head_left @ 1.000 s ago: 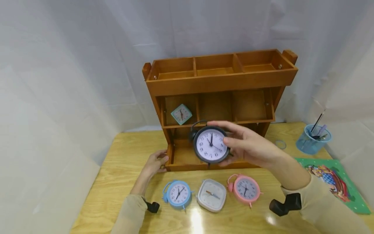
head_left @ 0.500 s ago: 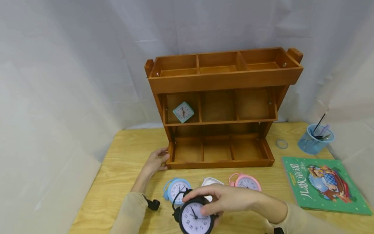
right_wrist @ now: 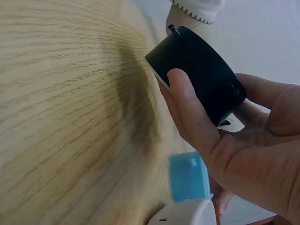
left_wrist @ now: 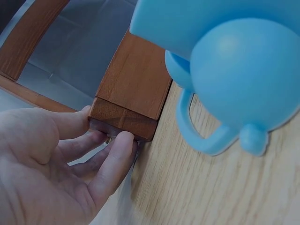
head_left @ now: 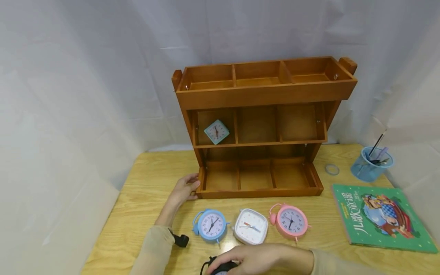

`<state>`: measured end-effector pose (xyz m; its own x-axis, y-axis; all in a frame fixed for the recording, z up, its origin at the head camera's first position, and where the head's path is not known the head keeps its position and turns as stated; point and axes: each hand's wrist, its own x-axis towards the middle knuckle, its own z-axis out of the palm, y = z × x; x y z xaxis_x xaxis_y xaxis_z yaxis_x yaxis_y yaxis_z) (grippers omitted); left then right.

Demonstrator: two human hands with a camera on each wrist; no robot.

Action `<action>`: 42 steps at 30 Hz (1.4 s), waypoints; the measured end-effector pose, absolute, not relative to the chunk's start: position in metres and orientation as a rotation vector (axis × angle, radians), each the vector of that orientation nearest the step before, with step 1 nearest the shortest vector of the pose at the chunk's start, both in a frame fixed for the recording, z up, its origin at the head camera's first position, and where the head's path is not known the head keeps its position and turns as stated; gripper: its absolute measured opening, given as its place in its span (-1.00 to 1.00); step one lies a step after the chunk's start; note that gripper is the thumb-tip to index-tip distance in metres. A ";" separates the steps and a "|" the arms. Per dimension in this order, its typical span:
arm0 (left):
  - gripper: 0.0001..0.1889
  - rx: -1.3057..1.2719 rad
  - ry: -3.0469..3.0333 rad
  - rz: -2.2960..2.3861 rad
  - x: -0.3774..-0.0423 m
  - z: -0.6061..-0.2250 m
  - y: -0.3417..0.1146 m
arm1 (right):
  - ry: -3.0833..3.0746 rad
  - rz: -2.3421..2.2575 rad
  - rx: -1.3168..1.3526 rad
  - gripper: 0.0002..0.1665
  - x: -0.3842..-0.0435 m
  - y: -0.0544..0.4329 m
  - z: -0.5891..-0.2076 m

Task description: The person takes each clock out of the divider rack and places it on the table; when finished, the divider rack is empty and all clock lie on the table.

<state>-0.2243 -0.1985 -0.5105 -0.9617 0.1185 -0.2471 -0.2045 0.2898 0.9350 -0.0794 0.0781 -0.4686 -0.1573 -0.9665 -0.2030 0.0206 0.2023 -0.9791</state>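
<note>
My right hand (head_left: 258, 259) grips a black twin-bell alarm clock (right_wrist: 201, 65) at the bottom edge of the head view, mostly hidden there by the hand. In the right wrist view the clock is tilted above the table, thumb and fingers on opposite sides. My left hand (head_left: 183, 189) holds the lower left front corner of a wooden tiered shelf (head_left: 264, 98), thumb and fingers around its end. In front of the shelf stand a blue alarm clock (head_left: 212, 225), a white square clock (head_left: 252, 227) and a pink alarm clock (head_left: 291, 220). A small mint clock (head_left: 216, 132) sits tilted in the middle tier's left compartment.
To the right lies a green picture book (head_left: 385, 217). Behind it stands a blue mesh cup (head_left: 367, 170) with pens, beside a pale ring (head_left: 332, 169) on the wooden table (head_left: 154, 168). White sheeting (head_left: 103, 76) encloses the back and sides.
My right hand has brought the black alarm clock from in front of the shelf down towards me, past the row of clocks. The left hand has stayed at the shelf's corner.
</note>
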 end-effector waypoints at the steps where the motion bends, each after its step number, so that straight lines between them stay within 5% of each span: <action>1: -0.46 -0.080 2.295 1.722 -0.224 -0.511 -0.199 | 1.399 -1.177 -0.960 -0.50 -0.079 0.078 -0.471; 15: -0.46 -0.073 2.296 1.721 -0.224 -0.508 -0.198 | 1.459 -1.192 -0.901 -0.51 -0.079 0.079 -0.489; 23: -0.47 -0.083 2.305 1.715 -0.225 -0.505 -0.195 | 1.882 -1.016 -1.241 -0.51 -0.080 0.081 -0.497; 31: -0.47 -0.083 2.308 1.712 -0.223 -0.507 -0.197 | 2.234 -0.777 -1.390 -0.40 -0.077 0.079 -0.546; 42: -0.47 -0.086 2.317 1.720 -0.222 -0.508 -0.197 | 2.420 -0.680 -1.521 -0.45 -0.064 0.075 -0.512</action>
